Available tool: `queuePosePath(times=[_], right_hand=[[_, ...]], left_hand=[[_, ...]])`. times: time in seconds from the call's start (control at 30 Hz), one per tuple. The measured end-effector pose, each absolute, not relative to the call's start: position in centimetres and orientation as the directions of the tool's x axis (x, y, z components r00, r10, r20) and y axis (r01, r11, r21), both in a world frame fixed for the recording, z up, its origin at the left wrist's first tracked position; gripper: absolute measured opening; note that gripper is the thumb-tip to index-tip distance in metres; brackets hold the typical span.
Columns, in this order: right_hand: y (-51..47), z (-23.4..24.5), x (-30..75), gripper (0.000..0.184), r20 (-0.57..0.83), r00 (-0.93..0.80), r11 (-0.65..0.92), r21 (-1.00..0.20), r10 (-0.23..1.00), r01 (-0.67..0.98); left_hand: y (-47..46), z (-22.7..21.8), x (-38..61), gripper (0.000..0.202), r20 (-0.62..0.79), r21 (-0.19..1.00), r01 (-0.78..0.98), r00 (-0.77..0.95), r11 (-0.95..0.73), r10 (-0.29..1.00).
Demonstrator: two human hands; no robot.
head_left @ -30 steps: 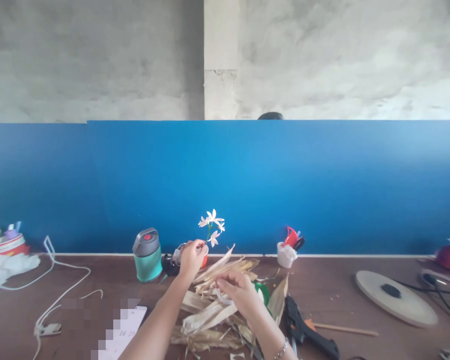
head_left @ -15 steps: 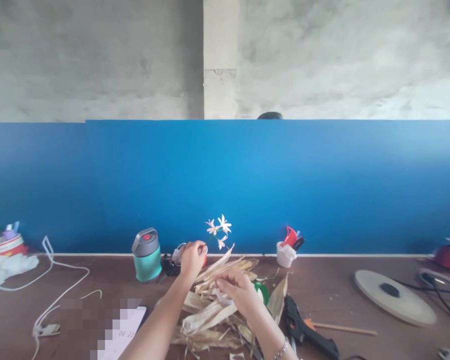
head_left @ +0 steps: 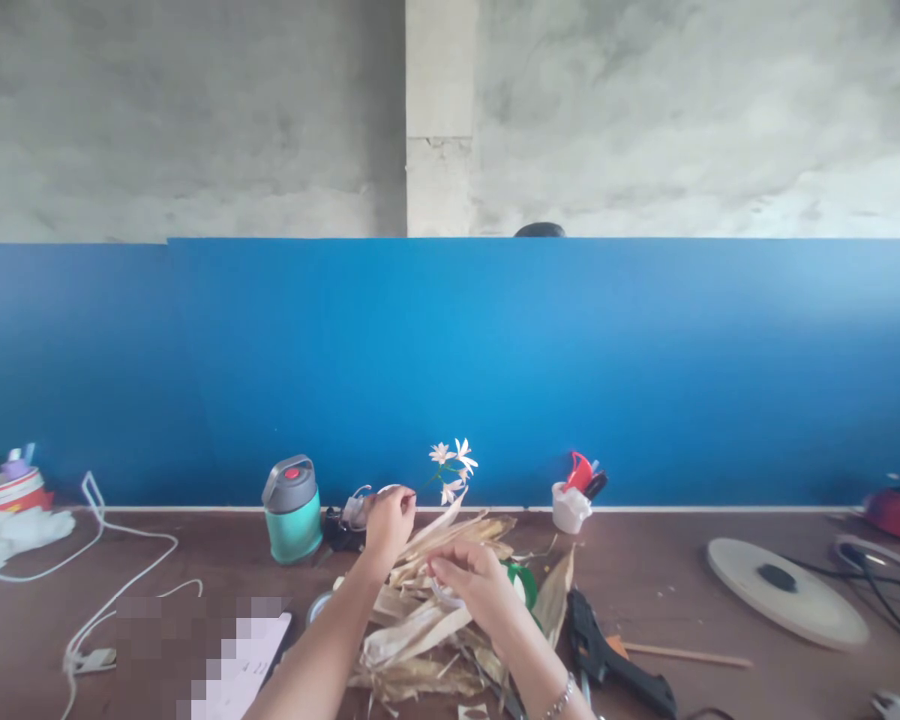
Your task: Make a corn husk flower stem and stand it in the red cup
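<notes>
The left hand point(head_left: 390, 520) is closed on the thin stem of a sprig point(head_left: 454, 465), fingertips pinched low on the stalk. The sprig leans out toward 1 o'clock from the fist, so the small white blooms stand free above the table point(head_left: 645, 580); holding it by the stem seems meant to spare the petals. The right hand point(head_left: 476, 585) sits just at 4 o'clock of the left, thumb and forefinger pressed together on a pale strip point(head_left: 442, 595); what the strip is made of is too small to tell. This hand hovers over the husks point(head_left: 420, 630), a loose heap that lies directly beneath both wrists, probably kept there to be within easy reach. A green roll point(head_left: 526, 583) peeks out just behind the right hand at 3 o'clock. From the heap, a teal flask point(head_left: 292, 510) stands upright at 10 o'clock against the blue board point(head_left: 450, 370), and a white cup point(head_left: 572, 508) with red things in it stands at 2 o'clock, both at the back edge of the table. A black glue gun point(head_left: 615, 660) lies on its side at 4 o'clock, near the right wrist. A round disc point(head_left: 787, 593) rests well apart at 3 o'clock, and a white cord point(head_left: 120, 570) trails at 9 o'clock.
</notes>
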State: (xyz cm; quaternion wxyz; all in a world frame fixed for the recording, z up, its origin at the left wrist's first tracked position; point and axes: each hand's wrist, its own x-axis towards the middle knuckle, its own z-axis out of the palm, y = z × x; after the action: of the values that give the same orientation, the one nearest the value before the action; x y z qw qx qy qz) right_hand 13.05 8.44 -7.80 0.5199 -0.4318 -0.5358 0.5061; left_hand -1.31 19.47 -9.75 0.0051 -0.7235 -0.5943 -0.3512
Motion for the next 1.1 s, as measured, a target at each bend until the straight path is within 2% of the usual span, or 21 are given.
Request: queuePosePath(times=[0.43,1.1], right_hand=[[8.51,-7.80,13.08,0.024,0.125,-0.093,0.121,-0.991,0.988,-0.050],[8.60,-7.75,13.26,0.023,0.120,-0.133,0.112,-0.992,0.984,-0.061]], left_hand=[[19.53,-10.21,-1.05,0.016,0.531,0.409,0.861,0.045,-0.303,0.846],[19.47,-9.66,-0.98,0.018,0.541,0.452,0.862,-0.059,-0.231,0.839]])
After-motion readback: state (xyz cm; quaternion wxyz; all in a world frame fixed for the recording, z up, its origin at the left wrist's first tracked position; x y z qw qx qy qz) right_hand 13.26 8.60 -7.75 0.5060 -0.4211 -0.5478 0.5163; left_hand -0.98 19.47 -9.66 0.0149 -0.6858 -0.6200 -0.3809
